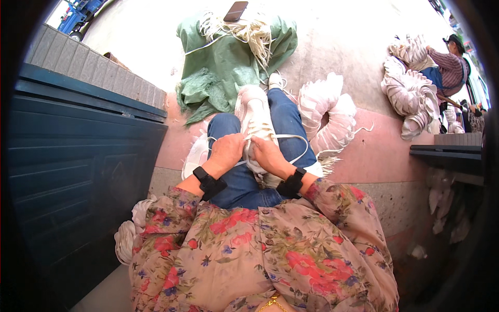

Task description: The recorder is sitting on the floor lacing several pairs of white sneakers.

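Observation:
A white lace-up shoe (253, 106) rests between my thighs, its toe pointing away from me. Both my hands meet over its upper part, near the tongue. My left hand (229, 150) is closed in a pinch on the shoelace at the left side of the eyelets. Close beside it, my right hand (269, 156) pinches the lace on the right side. A loose loop of white shoelace (305, 144) arcs out to the right over my thigh. The exact grip of the fingertips is partly hidden.
Ahead lies a green sack (221, 57) with a bundle of cream laces (257, 39) and a phone (236, 11). Strung white shoe pieces (332, 117) form a ring at my right. A blue panelled door (78, 182) stands left. Another person (451, 67) sits far right beside more bundles (413, 99).

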A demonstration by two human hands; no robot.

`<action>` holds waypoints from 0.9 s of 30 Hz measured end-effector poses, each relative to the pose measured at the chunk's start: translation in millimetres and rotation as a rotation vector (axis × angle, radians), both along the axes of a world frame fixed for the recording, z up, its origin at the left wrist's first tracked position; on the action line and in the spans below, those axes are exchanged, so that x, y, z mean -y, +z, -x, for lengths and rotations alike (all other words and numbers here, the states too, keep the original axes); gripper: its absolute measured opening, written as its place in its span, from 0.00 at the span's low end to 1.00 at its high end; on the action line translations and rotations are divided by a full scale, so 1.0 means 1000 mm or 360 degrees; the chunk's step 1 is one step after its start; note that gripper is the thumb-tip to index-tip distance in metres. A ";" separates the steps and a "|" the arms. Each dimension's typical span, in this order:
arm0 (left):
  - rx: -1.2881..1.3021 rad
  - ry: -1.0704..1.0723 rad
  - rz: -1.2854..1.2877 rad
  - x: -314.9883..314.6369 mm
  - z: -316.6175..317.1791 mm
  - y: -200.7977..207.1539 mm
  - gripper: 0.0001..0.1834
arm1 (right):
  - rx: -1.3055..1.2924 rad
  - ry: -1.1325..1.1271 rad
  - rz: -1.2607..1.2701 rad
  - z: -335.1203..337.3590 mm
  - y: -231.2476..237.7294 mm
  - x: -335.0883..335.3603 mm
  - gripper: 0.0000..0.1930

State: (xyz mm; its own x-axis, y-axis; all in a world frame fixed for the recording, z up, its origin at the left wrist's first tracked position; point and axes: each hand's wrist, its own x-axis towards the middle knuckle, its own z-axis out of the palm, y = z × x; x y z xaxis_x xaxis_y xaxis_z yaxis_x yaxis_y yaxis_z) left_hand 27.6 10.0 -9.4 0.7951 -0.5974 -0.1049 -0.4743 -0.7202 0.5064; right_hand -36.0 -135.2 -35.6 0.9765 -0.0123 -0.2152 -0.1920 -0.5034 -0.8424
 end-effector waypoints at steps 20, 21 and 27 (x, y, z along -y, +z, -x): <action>0.0095 -0.0083 0.0162 0.002 0.001 -0.017 0.06 | 0.0111 0.0210 0.0515 -0.014 0.001 -0.008 0.05; 0.0083 -0.0078 0.0175 0.000 0.001 -0.017 0.06 | 0.0084 0.0237 0.0559 -0.015 0.006 -0.008 0.05; 0.0206 0.0379 0.0170 0.001 -0.002 -0.002 0.06 | 0.0014 0.0791 0.0621 0.001 0.030 0.029 0.08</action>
